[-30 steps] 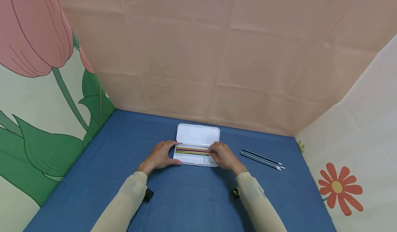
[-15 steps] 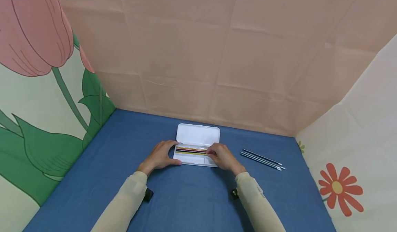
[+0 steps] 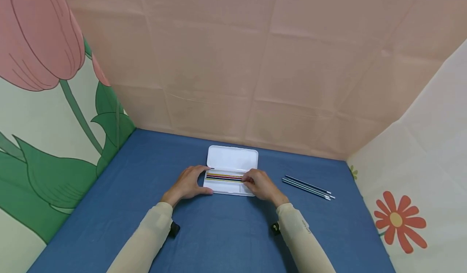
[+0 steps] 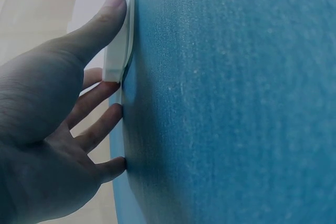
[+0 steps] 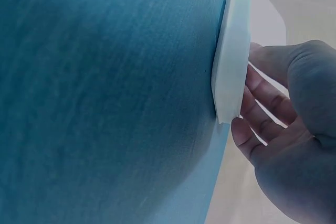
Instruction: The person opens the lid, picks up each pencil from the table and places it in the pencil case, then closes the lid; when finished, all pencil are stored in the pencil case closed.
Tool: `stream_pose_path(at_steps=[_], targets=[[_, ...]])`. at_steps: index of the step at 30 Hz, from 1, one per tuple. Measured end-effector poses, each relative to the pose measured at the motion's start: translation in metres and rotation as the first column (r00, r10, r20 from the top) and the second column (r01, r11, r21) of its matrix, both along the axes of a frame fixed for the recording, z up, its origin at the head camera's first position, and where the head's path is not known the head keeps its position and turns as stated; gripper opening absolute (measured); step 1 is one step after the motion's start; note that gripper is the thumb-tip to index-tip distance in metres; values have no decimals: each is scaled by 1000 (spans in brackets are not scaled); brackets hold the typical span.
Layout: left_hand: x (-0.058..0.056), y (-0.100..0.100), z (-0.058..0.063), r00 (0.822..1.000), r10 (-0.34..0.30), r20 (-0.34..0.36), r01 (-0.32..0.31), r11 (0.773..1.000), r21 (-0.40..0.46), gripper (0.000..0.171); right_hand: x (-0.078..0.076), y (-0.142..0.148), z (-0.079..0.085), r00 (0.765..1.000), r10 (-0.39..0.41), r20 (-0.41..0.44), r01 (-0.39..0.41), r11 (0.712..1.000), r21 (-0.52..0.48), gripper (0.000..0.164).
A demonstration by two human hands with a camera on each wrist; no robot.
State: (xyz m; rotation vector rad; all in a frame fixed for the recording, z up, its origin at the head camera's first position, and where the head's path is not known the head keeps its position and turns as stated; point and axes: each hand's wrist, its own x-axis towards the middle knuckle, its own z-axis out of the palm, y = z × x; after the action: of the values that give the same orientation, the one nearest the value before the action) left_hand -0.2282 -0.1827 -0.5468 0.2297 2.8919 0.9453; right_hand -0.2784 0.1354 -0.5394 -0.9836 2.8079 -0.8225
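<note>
An open white pencil case (image 3: pixel 222 188) lies on the blue table, its lid (image 3: pixel 232 158) tipped back. Several colored pencils (image 3: pixel 223 177) lie side by side in its long compartment. My left hand (image 3: pixel 187 182) holds the case's left end, thumb at the front corner and fingers at the rear; in the left wrist view the thumb (image 4: pixel 102 27) presses the case's front side. At the right end, my right hand (image 3: pixel 262 184) has its thumb and fingers pinched at the pencils' ends. The right wrist view shows its fingers (image 5: pixel 257 111) over the case wall (image 5: pixel 232 72), which hides their tips.
Several dark and pale green pencils (image 3: pixel 308 188) lie in a loose bundle on the table, right of the right hand. Blue cloth (image 3: pixel 226 232) covers the table. A beige cloth backdrop (image 3: pixel 233 62) rises behind, with printed panels at both sides.
My right hand has shifted very slightly left, and the pencils beneath its fingers have rolled a little, showing different stripes. The left hand stays on the case.
</note>
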Motion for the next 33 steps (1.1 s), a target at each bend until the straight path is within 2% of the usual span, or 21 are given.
stream_pose_path(at_steps=[10, 17, 23, 33], targets=[[-1, 0, 1, 1000, -3, 3, 3, 1000, -1, 92, 4, 3, -1, 998, -40, 56, 43, 998, -53, 22], [-1, 0, 1, 1000, -4, 4, 4, 1000, 0, 93, 8, 8, 2, 998, -45, 38, 48, 996, -80, 30], [-1, 1, 0, 1000, -4, 0, 4, 1000, -1, 92, 12, 19, 5, 996, -66, 53, 71, 992, -102, 42], [-1, 0, 0, 1000, -4, 4, 4, 1000, 5, 92, 24, 50, 4, 989, -143, 26, 144, 987, -75, 52]])
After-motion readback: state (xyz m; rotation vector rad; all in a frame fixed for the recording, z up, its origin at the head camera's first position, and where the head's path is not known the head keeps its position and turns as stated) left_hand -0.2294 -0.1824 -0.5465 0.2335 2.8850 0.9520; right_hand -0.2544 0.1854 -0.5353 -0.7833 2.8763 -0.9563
